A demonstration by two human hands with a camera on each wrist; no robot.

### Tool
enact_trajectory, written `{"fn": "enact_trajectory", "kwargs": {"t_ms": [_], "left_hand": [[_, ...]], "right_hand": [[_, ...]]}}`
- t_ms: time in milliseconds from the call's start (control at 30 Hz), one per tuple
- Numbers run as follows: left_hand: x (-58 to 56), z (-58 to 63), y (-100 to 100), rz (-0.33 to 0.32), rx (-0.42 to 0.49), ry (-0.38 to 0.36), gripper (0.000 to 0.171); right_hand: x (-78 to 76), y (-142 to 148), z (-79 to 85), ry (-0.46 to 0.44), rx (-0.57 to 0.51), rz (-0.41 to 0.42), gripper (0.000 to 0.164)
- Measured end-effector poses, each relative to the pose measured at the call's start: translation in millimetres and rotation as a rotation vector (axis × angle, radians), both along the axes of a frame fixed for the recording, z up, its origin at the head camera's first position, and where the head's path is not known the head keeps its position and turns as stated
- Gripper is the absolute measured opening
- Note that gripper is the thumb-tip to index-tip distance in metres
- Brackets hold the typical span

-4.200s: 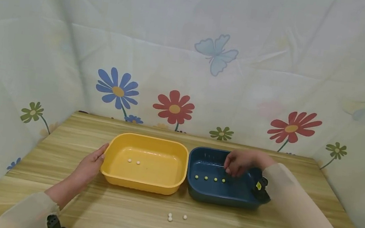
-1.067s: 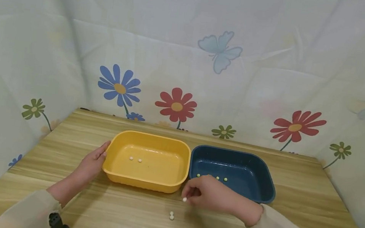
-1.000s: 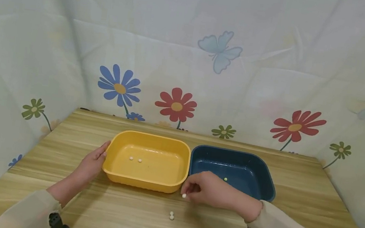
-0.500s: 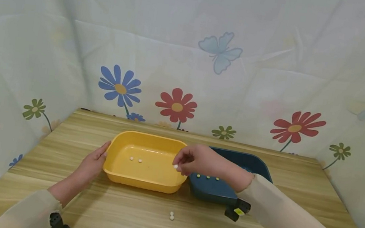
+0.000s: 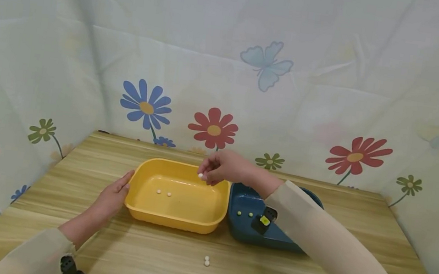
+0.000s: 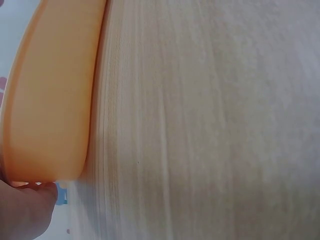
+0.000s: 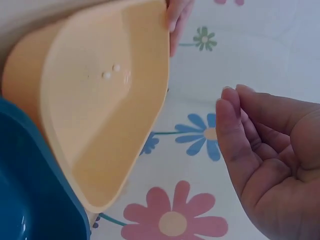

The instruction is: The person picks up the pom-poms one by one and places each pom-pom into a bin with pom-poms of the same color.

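My right hand [image 5: 221,167] pinches a small white ball [image 5: 200,176] between thumb and fingertips, above the far right part of the yellow bin [image 5: 174,223]. In the right wrist view the pinched fingertips [image 7: 230,97] hide the ball. Two white balls [image 5: 164,193] lie on the yellow bin's floor. My left hand [image 5: 112,194] touches that bin's left outer wall with extended fingers; the left wrist view shows its thumb [image 6: 42,205] against the bin's end. Two more white balls [image 5: 207,261] lie together on the table in front.
A dark blue bin [image 5: 245,237] stands right beside the yellow one, partly covered by my right forearm. Two yellow-green balls [image 5: 244,214] show inside it. A flower-printed cloth [image 5: 312,98] hangs behind the wooden table [image 5: 136,260].
Earlier over the blue bin, my right hand then picked up one white ball from the table and carried it up and left, over the yellow bin. My left hand stays at the yellow bin.
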State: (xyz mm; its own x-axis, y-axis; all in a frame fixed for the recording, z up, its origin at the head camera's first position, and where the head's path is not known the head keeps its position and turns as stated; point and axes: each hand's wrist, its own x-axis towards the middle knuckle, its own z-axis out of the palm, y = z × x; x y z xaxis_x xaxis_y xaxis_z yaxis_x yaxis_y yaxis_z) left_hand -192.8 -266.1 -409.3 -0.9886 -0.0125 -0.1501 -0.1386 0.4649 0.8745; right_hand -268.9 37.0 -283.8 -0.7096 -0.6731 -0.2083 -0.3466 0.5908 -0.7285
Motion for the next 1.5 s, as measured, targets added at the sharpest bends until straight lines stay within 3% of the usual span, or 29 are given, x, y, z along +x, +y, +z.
{"fn": "enact_trajectory", "kwargs": {"t_ms": [233, 633, 933, 1233, 1500], "left_hand": [[1.1, 0.5, -0.1, -0.004, -0.009, -0.003, 0.056], [0.6, 1.5, 0.2, -0.013, 0.0, -0.01, 0.056], [0.6, 3.0, 0.8, -0.009, 0.003, -0.011, 0.056], [2.2, 5.5, 1.9, -0.019, -0.011, -0.006, 0.056], [2.1, 6.0, 1.3, -0.026, -0.016, -0.012, 0.056]], "right_hand": [[-21.2, -19.9, -6.6, 0.034, 0.052, 0.05, 0.015], [-46.3, -47.7, -30.4, -0.1, 0.098, 0.136, 0.015], [-59.9, -62.0, -51.7, -0.129, 0.11, 0.144, 0.01], [-65.2, -70.7, -65.1, -0.291, 0.156, 0.137, 0.011], [-62.2, -76.0, -69.1, -0.351, 0.227, 0.129, 0.008]]}}
